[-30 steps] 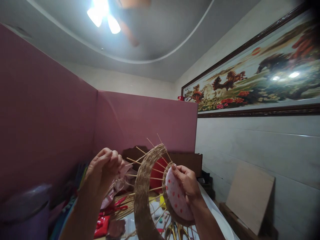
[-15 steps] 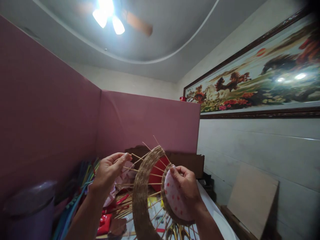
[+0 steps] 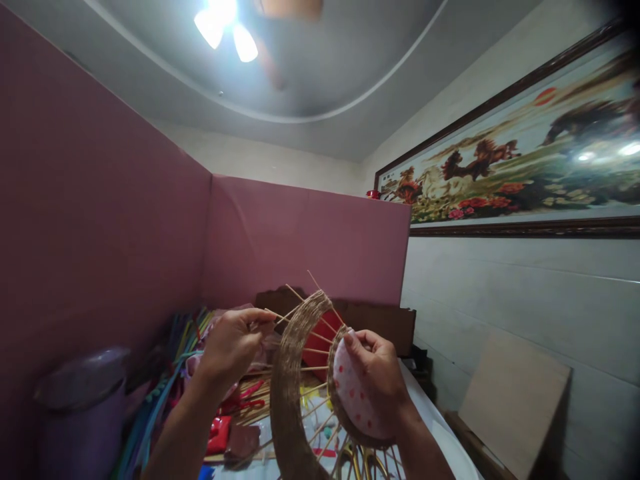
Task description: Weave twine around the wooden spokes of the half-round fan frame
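A round woven piece is held up in front of me, with a band of brown twine [image 3: 289, 383] threaded across thin wooden spokes [image 3: 315, 369]. Its centre is a white disc with red dots [image 3: 353, 390], edged in twine. My right hand [image 3: 383, 373] grips this disc at its edge, thumb on the dotted face. On the other side my left hand [image 3: 237, 340] pinches at the outer end of a spoke beside the band; the fingertips partly hide what they hold. The lower part of the piece runs out of view.
Gold-handled scissors [image 3: 357, 461] lie on the table below, near a red packet [image 3: 219, 433] and loose sticks [image 3: 250, 407]. Coloured strips [image 3: 137, 427] and a lidded bin [image 3: 83, 413] stand left. A cardboard box [image 3: 405, 327] sits behind; a board [image 3: 515, 393] leans right.
My left hand has shifted right, closer to the woven band, and its fingers have turned inward on the spoke. The right hand keeps its hold on the disc. The view has turned slightly left.
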A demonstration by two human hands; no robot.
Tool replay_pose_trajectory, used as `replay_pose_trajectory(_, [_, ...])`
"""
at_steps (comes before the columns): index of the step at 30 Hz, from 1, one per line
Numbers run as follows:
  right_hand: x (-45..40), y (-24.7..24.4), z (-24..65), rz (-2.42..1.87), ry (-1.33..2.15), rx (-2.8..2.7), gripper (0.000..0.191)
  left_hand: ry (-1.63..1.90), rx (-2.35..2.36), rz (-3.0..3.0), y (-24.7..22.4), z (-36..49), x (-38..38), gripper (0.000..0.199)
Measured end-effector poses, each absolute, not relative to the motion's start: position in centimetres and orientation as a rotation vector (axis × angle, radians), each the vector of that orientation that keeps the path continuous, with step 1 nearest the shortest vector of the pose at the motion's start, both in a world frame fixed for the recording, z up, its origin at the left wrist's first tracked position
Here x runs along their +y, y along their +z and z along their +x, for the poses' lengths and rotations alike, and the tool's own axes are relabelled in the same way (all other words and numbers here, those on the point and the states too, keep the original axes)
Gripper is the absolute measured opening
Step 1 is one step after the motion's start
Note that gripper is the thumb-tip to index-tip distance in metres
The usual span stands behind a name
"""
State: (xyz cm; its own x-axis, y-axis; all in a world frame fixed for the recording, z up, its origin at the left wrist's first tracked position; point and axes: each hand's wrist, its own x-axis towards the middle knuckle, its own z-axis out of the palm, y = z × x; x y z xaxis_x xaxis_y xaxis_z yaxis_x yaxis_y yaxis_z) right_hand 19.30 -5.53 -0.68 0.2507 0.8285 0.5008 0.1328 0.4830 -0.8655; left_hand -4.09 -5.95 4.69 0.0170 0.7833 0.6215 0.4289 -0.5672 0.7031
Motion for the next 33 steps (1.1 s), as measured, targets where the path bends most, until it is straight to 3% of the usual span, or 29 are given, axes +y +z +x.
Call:
replay_pose_trajectory(16, [-5.5,-0.6,19.4,-1.024,0.605,-1.263,0.036,1.489,1.630,2.457,5.6,-3.6,-7.8,0.018])
replay_pose_trajectory(33, [-5.7,-0.6,19.2,-0.976,0.647,-1.301,0.037,1.607,1.777,2.392,5.3,-4.1,-7.3,0.015])
